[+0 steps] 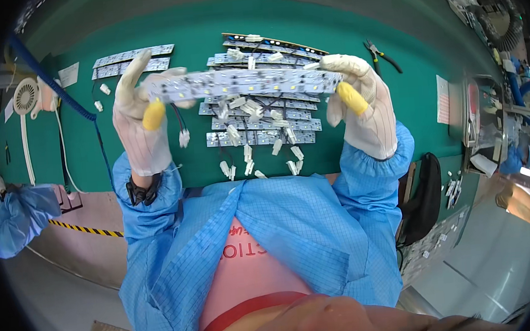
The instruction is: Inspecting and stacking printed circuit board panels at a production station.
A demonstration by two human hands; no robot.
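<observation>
The left hand (139,128), in a white glove, pinches one end of a long light strip (246,83), with one finger sticking up. The right hand (369,107) pinches the other end, its fingers bent. The strip is up in the top middle of the frame, over a pile of more strips (263,139) on the green table (422,106). Two other strips (133,68) lie at the upper left. Cutters (391,63) lie at the upper right, with their handles apart.
</observation>
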